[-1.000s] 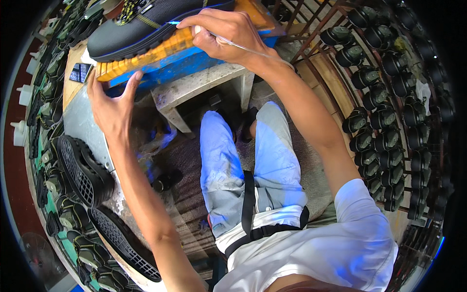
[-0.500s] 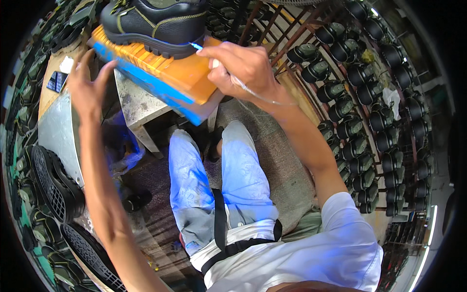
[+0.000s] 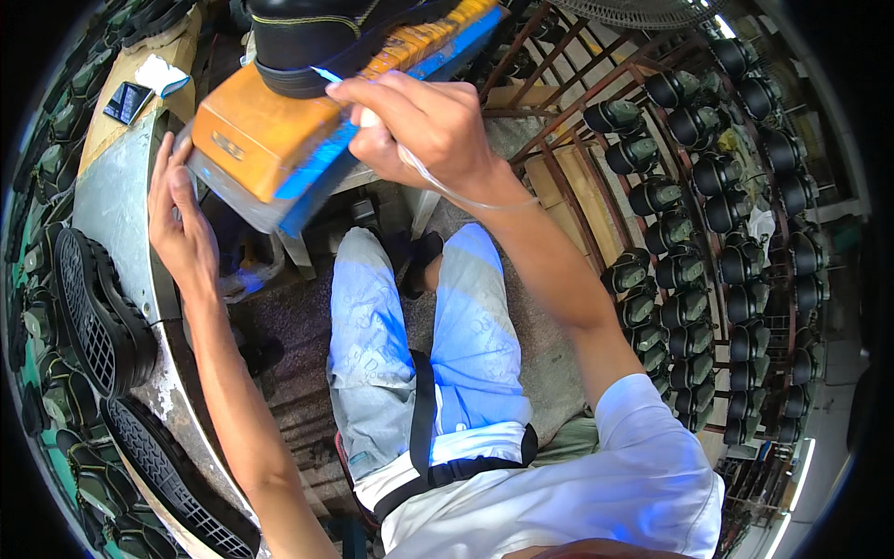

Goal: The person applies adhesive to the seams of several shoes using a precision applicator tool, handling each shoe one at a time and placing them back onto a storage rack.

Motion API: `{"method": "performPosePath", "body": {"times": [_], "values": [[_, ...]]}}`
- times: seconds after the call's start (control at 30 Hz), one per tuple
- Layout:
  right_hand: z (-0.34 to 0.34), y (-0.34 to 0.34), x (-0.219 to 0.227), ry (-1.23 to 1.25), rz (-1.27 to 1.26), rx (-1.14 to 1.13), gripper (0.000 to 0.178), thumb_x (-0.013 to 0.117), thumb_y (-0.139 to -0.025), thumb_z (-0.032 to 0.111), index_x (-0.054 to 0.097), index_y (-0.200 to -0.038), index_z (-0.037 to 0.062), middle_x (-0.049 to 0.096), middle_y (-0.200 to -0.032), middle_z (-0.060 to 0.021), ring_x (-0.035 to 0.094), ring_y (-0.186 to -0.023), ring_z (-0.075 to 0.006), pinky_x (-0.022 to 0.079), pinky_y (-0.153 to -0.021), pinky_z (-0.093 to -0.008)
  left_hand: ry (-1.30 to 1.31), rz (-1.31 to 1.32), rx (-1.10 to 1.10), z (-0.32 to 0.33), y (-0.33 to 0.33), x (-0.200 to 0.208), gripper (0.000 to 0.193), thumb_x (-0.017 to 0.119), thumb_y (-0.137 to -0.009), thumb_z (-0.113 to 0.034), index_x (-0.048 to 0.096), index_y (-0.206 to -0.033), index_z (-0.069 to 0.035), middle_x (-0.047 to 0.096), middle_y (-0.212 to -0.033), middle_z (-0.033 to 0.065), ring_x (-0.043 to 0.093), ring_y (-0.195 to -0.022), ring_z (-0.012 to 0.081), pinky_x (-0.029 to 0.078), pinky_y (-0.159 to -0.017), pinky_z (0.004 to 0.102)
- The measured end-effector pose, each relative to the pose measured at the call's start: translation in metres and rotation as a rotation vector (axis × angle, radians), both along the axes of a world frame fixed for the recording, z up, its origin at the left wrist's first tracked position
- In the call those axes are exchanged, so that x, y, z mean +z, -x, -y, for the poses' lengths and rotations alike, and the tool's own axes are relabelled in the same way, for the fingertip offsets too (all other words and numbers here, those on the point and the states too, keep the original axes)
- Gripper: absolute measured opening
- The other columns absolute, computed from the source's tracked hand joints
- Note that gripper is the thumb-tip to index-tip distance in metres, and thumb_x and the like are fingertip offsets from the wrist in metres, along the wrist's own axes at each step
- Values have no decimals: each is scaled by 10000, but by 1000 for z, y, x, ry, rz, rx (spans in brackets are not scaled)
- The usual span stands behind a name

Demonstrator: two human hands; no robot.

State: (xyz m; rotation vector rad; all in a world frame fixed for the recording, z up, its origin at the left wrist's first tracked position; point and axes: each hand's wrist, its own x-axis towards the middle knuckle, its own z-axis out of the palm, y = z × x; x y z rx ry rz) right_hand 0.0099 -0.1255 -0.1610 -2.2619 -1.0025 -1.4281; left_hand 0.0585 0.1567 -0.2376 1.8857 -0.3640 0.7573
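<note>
A black work shoe [image 3: 303, 47] with yellow stitching sits on an orange block [image 3: 265, 126] with blue sides, on a low stand. The upper edge of the picture cuts off its front part. My right hand [image 3: 433, 130] is closed round a slim pen-like tool [image 3: 328, 74] with a pale, bright tip; a thin clear cord runs from it along my wrist. That tip is at the shoe's lower edge, just above the sole. My left hand [image 3: 186, 219] has its fingers stretched out against the near left end of the block, holding nothing.
To the left, a metal-topped bench [image 3: 116, 219] carries a phone [image 3: 128, 102], a white cloth [image 3: 161, 74] and black shoe soles [image 3: 98, 312]. Racks of black shoes [image 3: 689, 261] line the right side. A fan guard [image 3: 643, 11] shows at the top.
The block and shoe have swung round, so their far end now points to the upper right. My left hand has come against the block's end. My right hand has shifted left with the tool.
</note>
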Motion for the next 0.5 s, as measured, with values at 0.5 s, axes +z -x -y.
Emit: {"method": "performPosePath", "body": {"times": [0.5], "values": [[39, -26, -9, -98, 105, -192, 265, 649, -799, 73, 774, -1033, 87, 643, -681, -53, 645, -557, -234, 526, -530, -353, -56, -105, 28, 13, -51, 3, 597, 322, -1176, -438, 662, -1409, -5, 678, -1404, 178, 640, -1277, 276, 468, -1095, 371]]}}
